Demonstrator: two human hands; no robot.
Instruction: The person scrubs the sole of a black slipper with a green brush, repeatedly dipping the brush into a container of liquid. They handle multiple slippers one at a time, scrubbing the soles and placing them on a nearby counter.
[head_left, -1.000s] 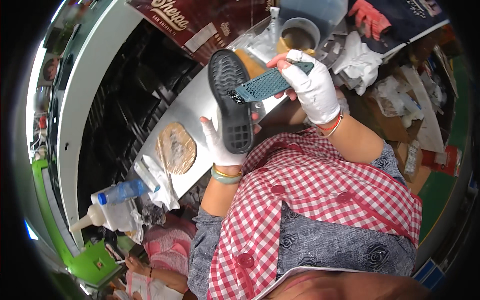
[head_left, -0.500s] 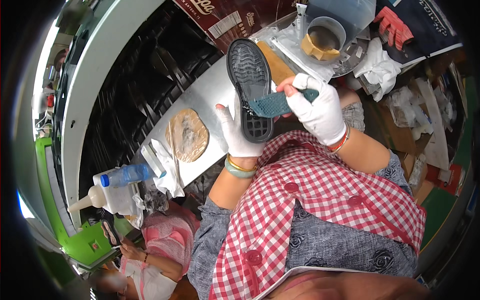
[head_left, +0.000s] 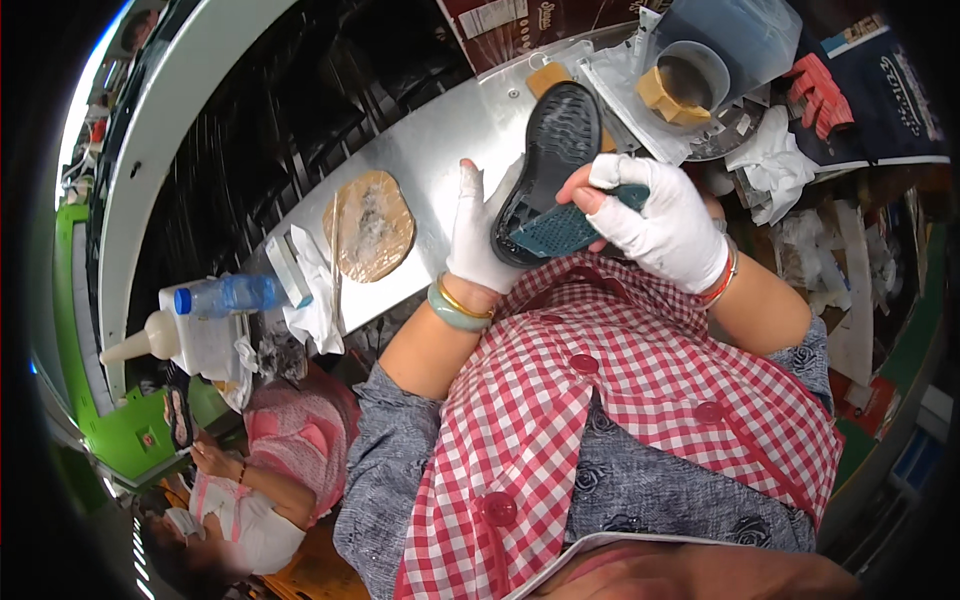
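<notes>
A black shoe sole point(head_left: 562, 130) stands tilted in my left hand point(head_left: 483, 240), its hollowed, ridged side toward me. The white-gloved palm is behind the sole's heel end, with the bare-tipped thumb stretched up beside it. My right hand point(head_left: 668, 222), in a white glove with bare fingertips, pinches a flat, dark teal piece with a dimpled surface point(head_left: 556, 232). That teal piece lies across the sole's lower half and hides part of it. Whether it presses on the sole's inside or just hovers over it, I cannot tell.
On the metal table point(head_left: 440, 150) lie a round brown wrapped pad point(head_left: 375, 228) and a thin rod point(head_left: 335, 262). A cup of dark liquid point(head_left: 690, 75) stands back right, near a red glove point(head_left: 822, 95). A nozzle bottle point(head_left: 205, 345) is at left; a co-worker point(head_left: 265, 515) sits lower left.
The view has shifted a little. The sole has tilted, its upper end leaning right, and the teal piece now covers more of its lower end, hiding the heel grid.
</notes>
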